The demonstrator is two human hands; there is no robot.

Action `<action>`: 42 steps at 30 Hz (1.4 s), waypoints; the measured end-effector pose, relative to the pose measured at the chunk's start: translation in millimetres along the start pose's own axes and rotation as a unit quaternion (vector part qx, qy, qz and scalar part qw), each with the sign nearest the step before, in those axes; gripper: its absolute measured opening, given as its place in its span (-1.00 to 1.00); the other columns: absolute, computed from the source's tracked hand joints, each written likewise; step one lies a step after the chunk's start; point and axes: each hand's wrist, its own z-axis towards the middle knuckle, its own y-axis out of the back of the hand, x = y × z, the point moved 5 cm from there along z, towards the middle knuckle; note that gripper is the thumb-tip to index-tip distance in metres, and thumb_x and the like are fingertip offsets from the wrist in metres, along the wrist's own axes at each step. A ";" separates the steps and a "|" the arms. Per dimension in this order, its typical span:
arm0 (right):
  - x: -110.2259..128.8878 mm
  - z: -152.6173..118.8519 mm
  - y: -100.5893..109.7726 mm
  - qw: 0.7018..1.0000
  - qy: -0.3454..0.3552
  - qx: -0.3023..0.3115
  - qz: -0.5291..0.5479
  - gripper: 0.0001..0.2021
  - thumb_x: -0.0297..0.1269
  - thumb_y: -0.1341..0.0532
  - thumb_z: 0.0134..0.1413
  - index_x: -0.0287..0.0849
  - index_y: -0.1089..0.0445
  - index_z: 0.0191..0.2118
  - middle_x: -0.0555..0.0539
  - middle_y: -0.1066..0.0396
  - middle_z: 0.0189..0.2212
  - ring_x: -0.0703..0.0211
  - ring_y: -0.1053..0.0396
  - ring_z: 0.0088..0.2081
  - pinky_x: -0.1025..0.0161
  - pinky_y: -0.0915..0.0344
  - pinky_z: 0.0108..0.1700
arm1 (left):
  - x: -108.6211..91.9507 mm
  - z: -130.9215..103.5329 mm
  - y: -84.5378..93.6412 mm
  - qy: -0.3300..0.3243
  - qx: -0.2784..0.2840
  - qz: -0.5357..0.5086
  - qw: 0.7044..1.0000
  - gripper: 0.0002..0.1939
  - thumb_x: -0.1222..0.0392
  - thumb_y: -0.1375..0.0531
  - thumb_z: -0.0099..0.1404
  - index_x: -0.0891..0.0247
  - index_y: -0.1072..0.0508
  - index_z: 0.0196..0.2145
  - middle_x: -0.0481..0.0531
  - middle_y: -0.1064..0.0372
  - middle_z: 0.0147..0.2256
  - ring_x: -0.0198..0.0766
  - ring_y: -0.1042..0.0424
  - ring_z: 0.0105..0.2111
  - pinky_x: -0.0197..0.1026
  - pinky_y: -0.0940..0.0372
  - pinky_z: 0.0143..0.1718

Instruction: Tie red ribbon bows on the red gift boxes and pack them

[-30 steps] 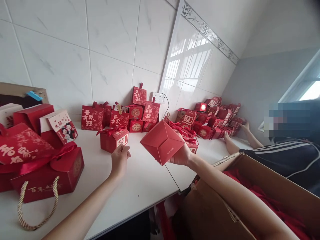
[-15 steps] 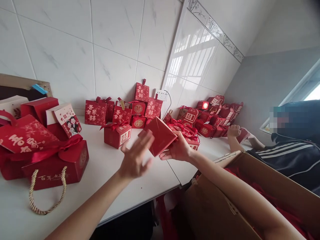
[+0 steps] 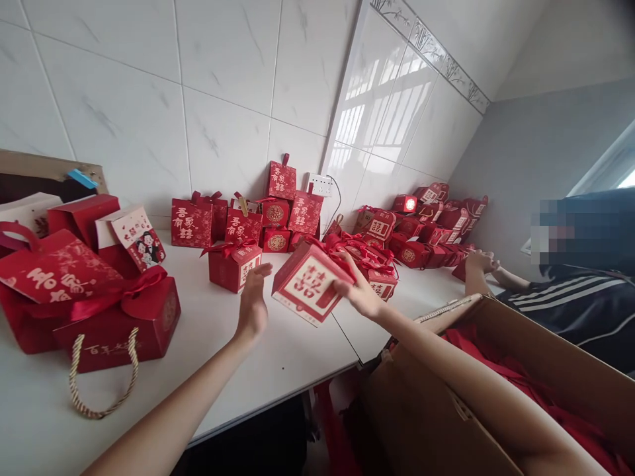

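In the head view, the only one, the right hand (image 3: 364, 294) grips a red gift box (image 3: 310, 284) at its right end, the thumb reaching the edge of the cream panel with its red character. The box is tilted and looks lifted over the middle of the counter (image 3: 233, 390), though its lower edge may be closer to the surface than it seems. The left hand (image 3: 255, 297) is open and holds nothing, its fingers raised just left of the box; beyond them a ribboned box (image 3: 225, 271) stands upright, and whether the fingertips brush it cannot be told.

For steady handling, a light grip on the firm side walls seems best, since thin card would likely dent under a hard pinch. The free palm is well placed to support the left side, which should stop the box twisting in a one-handed hold. The thumb is better off the printed panel. Care is needed on the far right, where a cluster of ribboned boxes (image 3: 381, 287) sits close behind: a wide swing could snag a bow. Elbow room is tight too, with an open carton (image 3: 411, 410) under the right forearm and a co-worker's hands (image 3: 483, 261) farther right.
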 end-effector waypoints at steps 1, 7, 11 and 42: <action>6.5 -1.1 0.9 0.993 0.062 -0.012 -0.097 -0.42 -0.05 -0.22 -0.16 -0.14 -0.11 0.01 -0.21 -0.24 -0.03 -0.07 -0.27 -0.02 -0.06 -0.24 0.02 | -0.2 2.5 4.7 0.004 -0.028 -0.008 1.000 -0.64 -0.04 0.06 0.25 0.23 -0.35 -0.21 0.08 -0.36 -0.18 -0.16 -0.35 -0.10 -0.10 -0.20 -0.01; 18.0 -5.1 -13.9 0.872 0.268 0.014 -0.408 -0.33 -0.17 -0.30 -0.21 -0.16 -0.08 0.07 -0.29 -0.09 -0.02 -0.14 -0.18 0.03 -0.08 -0.30 -0.05 | -24.7 3.5 10.4 -0.066 -0.029 0.046 0.996 -0.69 -0.08 0.00 0.23 0.21 -0.33 -0.31 0.03 -0.34 -0.29 -0.18 -0.34 -0.22 -0.13 -0.24 -0.13; 19.2 -7.7 -20.6 0.844 0.298 0.017 -0.445 -0.33 -0.20 -0.30 -0.21 -0.17 -0.09 0.08 -0.29 -0.07 0.00 -0.14 -0.21 0.01 -0.08 -0.31 -0.05 | -30.4 -6.1 -1.3 -0.101 0.035 0.095 0.990 -0.68 -0.06 -0.06 0.22 0.21 -0.33 -0.21 0.05 -0.35 -0.23 -0.20 -0.35 -0.23 -0.14 -0.24 -0.17; 24.7 -14.8 -20.5 0.847 0.291 0.016 -0.445 -0.29 -0.13 -0.33 -0.17 -0.14 -0.10 0.14 -0.30 -0.06 0.06 -0.17 -0.18 0.05 -0.10 -0.27 -0.04 | -72.7 -51.2 -21.7 -0.488 0.132 0.171 0.846 -0.88 0.38 -0.18 0.20 0.19 -0.32 -0.35 -0.16 -0.36 -0.52 -0.40 -0.37 -0.51 -0.23 -0.19 -0.33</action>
